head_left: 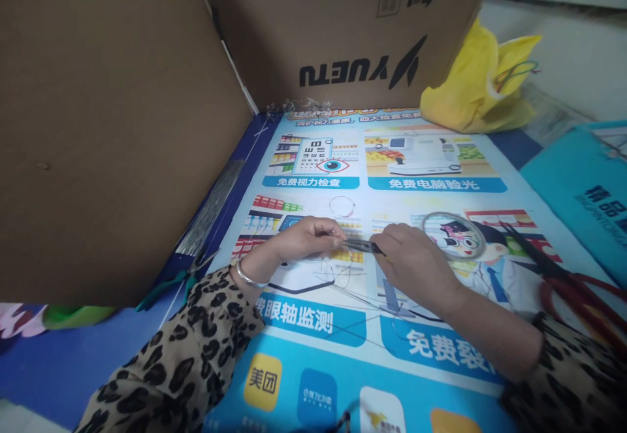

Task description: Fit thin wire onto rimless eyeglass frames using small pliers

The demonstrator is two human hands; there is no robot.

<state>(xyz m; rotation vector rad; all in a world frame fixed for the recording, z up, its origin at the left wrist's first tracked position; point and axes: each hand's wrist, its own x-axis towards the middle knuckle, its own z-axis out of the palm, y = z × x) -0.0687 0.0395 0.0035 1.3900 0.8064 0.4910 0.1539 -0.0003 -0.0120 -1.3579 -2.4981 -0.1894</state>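
My left hand point(313, 236), a silver bangle at its wrist, is closed in a pinch on thin wire; the pinched end is too small to see clearly. Wrapped in my right hand point(416, 260) are needle-nose pliers point(361, 245), jaws pointing left and meeting the wire at my left fingertips. Fine wire strands point(350, 283) hang and spread below the jaws over the printed poster point(313, 361). A thin wire ring point(341, 206) lies just beyond my left hand. Past my right knuckles rests a round coil of wire point(454, 256).
Cardboard panels point(343, 21) stand at the left and back, with small clear bits point(313, 106) at their foot. Red-handled scissors point(548, 263) lie right, green-handled pliers point(169, 284) and a wire bundle point(210, 211) left. A yellow bag point(460, 93) and teal bag point(578, 185) sit right.
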